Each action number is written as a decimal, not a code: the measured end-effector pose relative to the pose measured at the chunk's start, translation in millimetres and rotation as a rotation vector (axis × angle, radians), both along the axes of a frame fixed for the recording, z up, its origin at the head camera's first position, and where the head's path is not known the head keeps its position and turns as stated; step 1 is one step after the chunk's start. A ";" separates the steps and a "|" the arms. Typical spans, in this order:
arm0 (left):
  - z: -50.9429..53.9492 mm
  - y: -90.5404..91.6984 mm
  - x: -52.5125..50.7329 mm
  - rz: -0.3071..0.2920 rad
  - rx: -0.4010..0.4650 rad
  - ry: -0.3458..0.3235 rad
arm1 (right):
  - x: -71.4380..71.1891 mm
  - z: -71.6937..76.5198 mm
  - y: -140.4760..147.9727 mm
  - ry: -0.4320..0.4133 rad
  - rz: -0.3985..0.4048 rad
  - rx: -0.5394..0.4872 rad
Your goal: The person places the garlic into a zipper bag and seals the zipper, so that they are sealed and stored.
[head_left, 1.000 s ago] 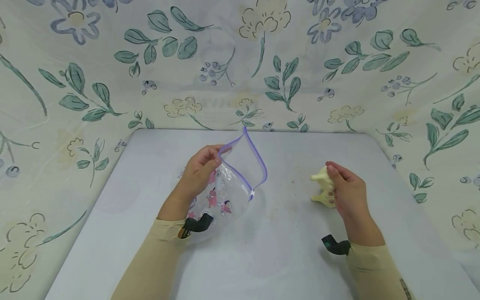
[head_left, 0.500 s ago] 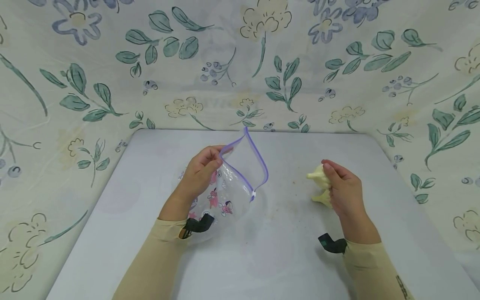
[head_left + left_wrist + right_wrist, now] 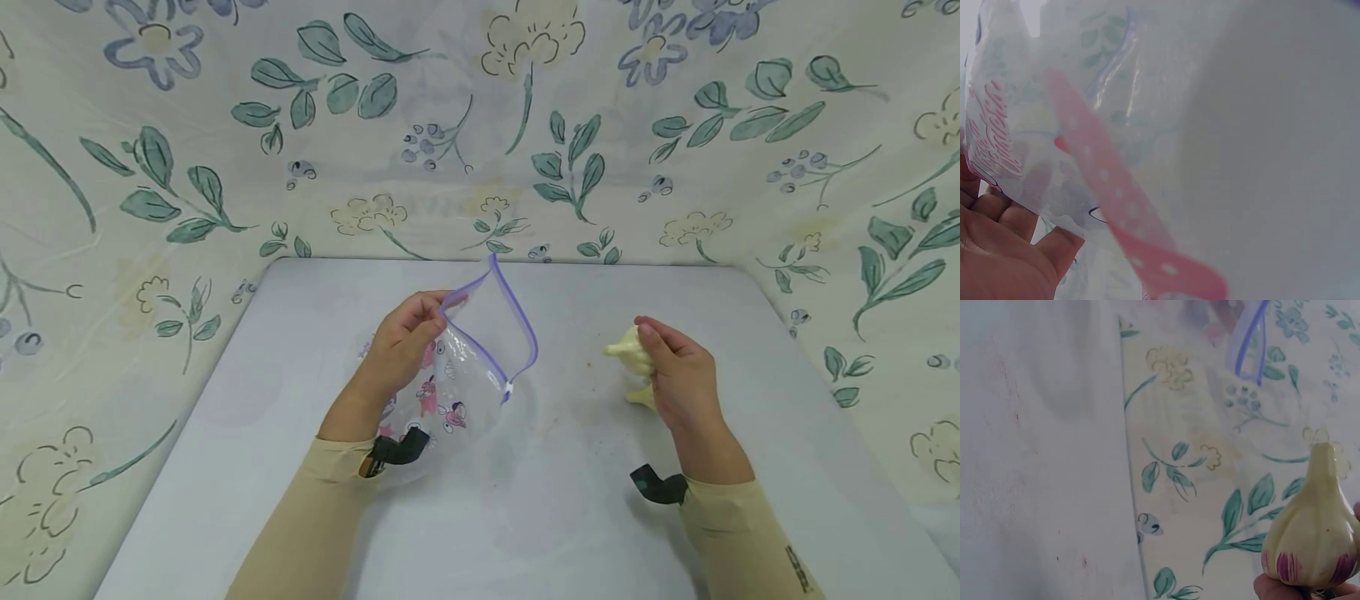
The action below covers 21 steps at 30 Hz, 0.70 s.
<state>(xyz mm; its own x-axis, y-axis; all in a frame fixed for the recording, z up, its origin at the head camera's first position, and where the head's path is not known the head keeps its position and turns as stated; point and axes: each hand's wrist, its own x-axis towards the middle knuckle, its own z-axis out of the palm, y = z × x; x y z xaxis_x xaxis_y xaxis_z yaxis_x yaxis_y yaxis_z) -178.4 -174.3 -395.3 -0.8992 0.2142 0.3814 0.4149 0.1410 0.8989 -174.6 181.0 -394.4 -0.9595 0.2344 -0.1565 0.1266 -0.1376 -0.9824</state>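
My left hand (image 3: 405, 337) pinches the rim of a clear zip bag (image 3: 468, 392) printed with small pink figures. Its purple zip edge gapes in a diamond, with a white slider at the lower corner. Close up in the left wrist view, the bag (image 3: 1110, 169) covers most of the picture beside my palm. My right hand (image 3: 682, 371) grips a pale garlic bulb (image 3: 630, 350), its stem pointing left. Purple streaks mark the bulb's base (image 3: 1310, 531) in the right wrist view. A second pale bulb (image 3: 641, 396) lies on the table, partly hidden behind my right hand.
A white table (image 3: 540, 517) carries small specks between the hands. Behind and beside it hangs a flower-patterned cloth (image 3: 480, 125). Black wrist cameras sit at both cuffs.
My right hand has moved a little left, bringing the garlic bulb toward the bag. The bulb on the table has stayed put. My left hand and the bag have barely shifted.
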 end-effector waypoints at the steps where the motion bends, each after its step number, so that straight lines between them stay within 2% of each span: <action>1: 0.1 0.0 0.0 -0.002 0.002 0.002 | -0.2 0.0 -0.5 0.002 0.003 -0.002; 6: 1.0 0.1 -0.7 -0.011 0.002 0.009 | -1.0 0.6 -3.9 0.016 0.015 0.002; 14: 1.3 -0.2 -0.2 0.008 -0.022 -0.001 | 0.4 4.6 -9.7 0.038 0.050 -0.004; 21: 2.3 0.4 0.7 0.012 -0.034 -0.008 | 0.2 6.9 -14.3 0.026 0.074 -0.006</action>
<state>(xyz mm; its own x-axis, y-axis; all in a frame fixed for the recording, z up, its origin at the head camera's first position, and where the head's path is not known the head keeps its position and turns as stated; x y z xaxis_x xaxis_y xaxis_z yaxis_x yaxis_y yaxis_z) -177.7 -173.9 -393.0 -0.9049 0.2159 0.3668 0.4056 0.1762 0.8969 -174.4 166.7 -387.5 -0.9779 0.1621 -0.1322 0.1109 -0.1345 -0.9847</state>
